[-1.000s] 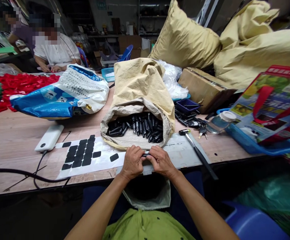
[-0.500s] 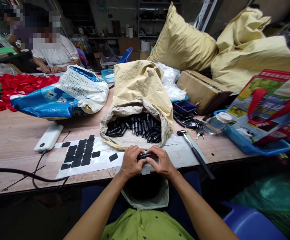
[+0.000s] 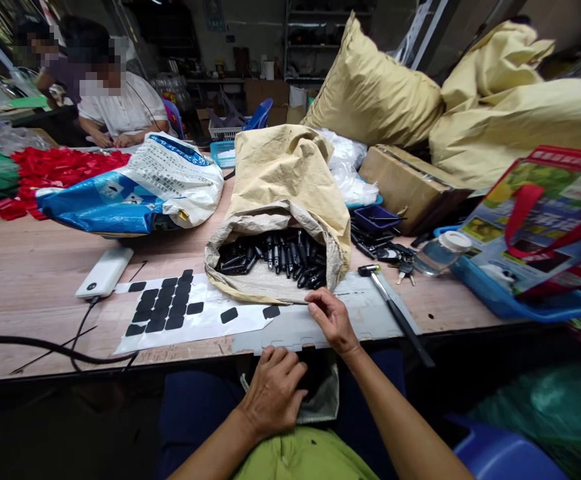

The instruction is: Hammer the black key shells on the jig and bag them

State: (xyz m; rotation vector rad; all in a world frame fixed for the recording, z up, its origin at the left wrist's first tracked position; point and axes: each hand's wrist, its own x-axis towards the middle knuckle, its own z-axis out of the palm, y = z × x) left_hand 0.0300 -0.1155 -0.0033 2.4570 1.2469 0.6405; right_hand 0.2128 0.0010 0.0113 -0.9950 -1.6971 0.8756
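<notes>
My right hand (image 3: 335, 321) is at the front lip of a beige woven sack (image 3: 285, 167). Its thumb and forefinger are a little apart, and I see nothing between them. Black pen-shaped parts (image 3: 290, 257) fill the sack's mouth. Below the table edge my left hand (image 3: 276, 387) is lowered over a pale bag (image 3: 323, 403) in my lap, fingers curled; what they hold, if anything, is hidden. On the table, a white sheet (image 3: 205, 333) carries several black rounded stickers (image 3: 163, 303). A grey board (image 3: 290, 333) lies under the sack's front.
To the right lie a hammer (image 3: 395, 310), keys (image 3: 405, 272), a clear jar (image 3: 440, 253) and a blue basket (image 3: 520, 303). At left are a white power bank (image 3: 104, 272) with a cable and a blue-white bag (image 3: 135, 190). Two people (image 3: 120, 110) sit beyond.
Both hands held a black pen-shaped part together at the table edge. They have separated: the left went down to the lap bag, the right stays near the sack. The part is out of sight.
</notes>
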